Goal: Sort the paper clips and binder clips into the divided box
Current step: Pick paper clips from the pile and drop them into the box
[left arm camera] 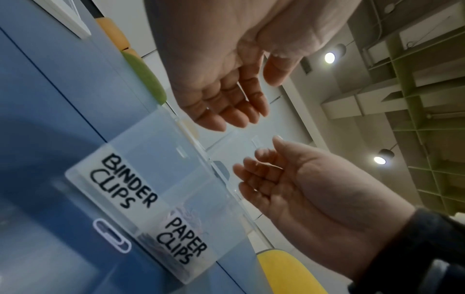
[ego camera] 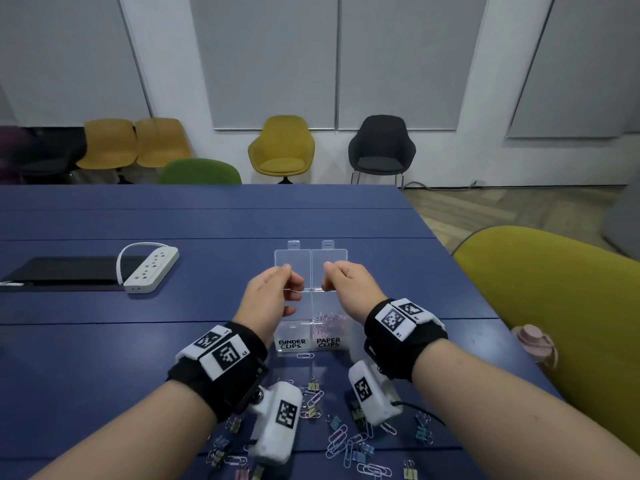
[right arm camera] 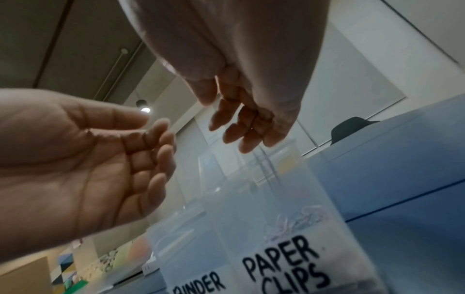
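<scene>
Divided box (ego camera: 313, 336), clear plastic, sits on the blue desk (ego camera: 138, 341) centre, just ahead of the person; its two lids (ego camera: 310, 263) are flipped back on the far side. Front labels read BINDER CLIPS on the left compartment, PAPER CLIPS on the right. Right compartment holds a small heap of pale pink paper clips (ego camera: 327, 322); left compartment looks bare, contents hard to tell through the plastic. Left hand (ego camera: 273, 289) is raised over the left compartment, fingers loosely curled, thumb near fingertips; wrist views show the palm with nothing in it. Right hand (ego camera: 346, 280) is raised over the right compartment, same loose curl, nothing held as far as the wrist views show. One white paper clip (ego camera: 305, 356) lies on the desk touching or just beside the box front. Loose pile of pastel paper clips and binder clips (ego camera: 346, 441) is spread on the desk near edge, between and under the forearms. White power strip (ego camera: 152, 270) sits far left beside a dark flat tablet-like slab (ego camera: 69, 271). Pink cap-like object (ego camera: 533, 341) lies at the desk's right edge.
</scene>
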The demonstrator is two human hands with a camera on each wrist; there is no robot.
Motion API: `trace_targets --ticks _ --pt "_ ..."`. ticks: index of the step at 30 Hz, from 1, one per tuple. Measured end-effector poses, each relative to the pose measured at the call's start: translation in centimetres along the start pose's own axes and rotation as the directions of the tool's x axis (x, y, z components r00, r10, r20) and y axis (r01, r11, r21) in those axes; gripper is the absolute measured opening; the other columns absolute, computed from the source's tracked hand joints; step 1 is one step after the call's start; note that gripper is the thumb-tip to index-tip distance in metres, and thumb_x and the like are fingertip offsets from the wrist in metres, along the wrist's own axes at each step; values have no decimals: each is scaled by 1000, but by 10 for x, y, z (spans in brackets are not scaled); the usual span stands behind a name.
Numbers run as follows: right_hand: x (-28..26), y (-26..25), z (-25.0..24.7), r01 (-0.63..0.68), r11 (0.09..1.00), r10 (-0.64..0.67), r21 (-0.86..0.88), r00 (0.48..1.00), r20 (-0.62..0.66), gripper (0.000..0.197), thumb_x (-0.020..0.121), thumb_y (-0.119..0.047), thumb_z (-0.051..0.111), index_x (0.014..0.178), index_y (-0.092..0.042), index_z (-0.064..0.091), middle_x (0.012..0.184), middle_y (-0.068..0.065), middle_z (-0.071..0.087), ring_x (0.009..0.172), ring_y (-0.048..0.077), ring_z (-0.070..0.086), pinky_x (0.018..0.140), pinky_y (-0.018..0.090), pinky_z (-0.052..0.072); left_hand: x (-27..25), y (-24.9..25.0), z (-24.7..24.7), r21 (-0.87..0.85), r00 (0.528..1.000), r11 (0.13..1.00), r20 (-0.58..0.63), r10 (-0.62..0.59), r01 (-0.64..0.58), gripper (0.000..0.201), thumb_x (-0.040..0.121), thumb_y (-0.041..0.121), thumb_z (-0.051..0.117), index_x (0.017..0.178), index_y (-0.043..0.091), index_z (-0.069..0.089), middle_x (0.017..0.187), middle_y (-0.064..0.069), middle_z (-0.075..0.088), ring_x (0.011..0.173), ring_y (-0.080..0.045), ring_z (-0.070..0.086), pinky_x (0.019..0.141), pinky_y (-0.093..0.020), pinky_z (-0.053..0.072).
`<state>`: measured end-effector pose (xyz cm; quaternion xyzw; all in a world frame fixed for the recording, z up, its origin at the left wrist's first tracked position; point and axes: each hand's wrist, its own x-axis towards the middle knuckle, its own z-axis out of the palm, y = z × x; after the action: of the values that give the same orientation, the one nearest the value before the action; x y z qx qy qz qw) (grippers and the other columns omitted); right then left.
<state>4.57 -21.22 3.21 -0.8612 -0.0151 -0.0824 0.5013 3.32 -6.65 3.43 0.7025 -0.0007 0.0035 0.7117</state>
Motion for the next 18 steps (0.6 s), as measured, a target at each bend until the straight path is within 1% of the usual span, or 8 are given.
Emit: trace_targets --ticks 3,5,7,8,10,13,16,18 --pt "-9 -2 -17 -4 999 6 39 999 -38 41 98 -25 42 59 -19 53 75 4 62 75 19 55 81 35 46 -11 0 -3 35 997 999 72 -2 -1 33 99 21 43 70 11 57 73 -4 58 64 -15 51 58 -26 41" --pt "-21 -6 -34 -26 994 32 110 998 -51 39 97 -22 43 60 -16 52 71 7 60 71 20 54 71 33 45 -21 0 -7 102 989 995 150 -3 -12 30 97 17 46 69 11 56 72 -4 58 63 -16 51 58 -26 42" --pt "-37 -7 -52 -81 981 86 174 996 -24 36 97 -19 45 62 -14 51 67 7 57 65 20 52 60 29 41 -32 -4 -13 256 967 965 254 -16 -51 25 94 14 52 70 11 58 72 -3 60 66 -16 53 60 -26 43" --pt "-46 -6 -62 -115 977 115 180 993 8 33 97 -18 46 64 -13 50 65 6 55 62 19 51 57 27 38 -37 -6 -17 373 949 923 312 -34 -90 21 92 15 55 72 11 60 72 -2 61 66 -14 55 61 -25 44" --pt "-63 2 -80 -197 976 187 97 977 104 27 96 -16 48 70 -12 48 63 3 52 58 17 50 52 24 34 -48 -13 -25 598 905 774 417 -81 -206 17 90 20 59 78 10 63 69 3 61 62 -10 54 62 -21 44" --pt "-87 20 -99 -260 943 308 -206 919 247 16 93 -14 52 78 -9 53 71 6 58 60 16 53 51 24 38 -64 -21 -30 772 852 514 505 -138 -374 11 89 26 60 85 18 67 76 10 62 68 -4 54 68 -17 43" --pt "-104 33 -102 -181 857 376 -483 860 345 8 88 -11 56 81 -10 60 75 6 63 60 12 56 56 25 46 -76 -26 -24 809 812 349 554 -181 -474 15 87 24 60 98 19 69 93 7 67 82 -7 57 77 -17 44" --pt "-112 33 -96 -74 786 372 -614 850 374 6 85 -12 58 81 -14 61 69 -2 61 58 8 53 54 16 45 -82 -30 -17 806 789 274 581 -199 -525 19 86 22 58 101 17 68 101 3 67 85 -10 54 78 -19 43"
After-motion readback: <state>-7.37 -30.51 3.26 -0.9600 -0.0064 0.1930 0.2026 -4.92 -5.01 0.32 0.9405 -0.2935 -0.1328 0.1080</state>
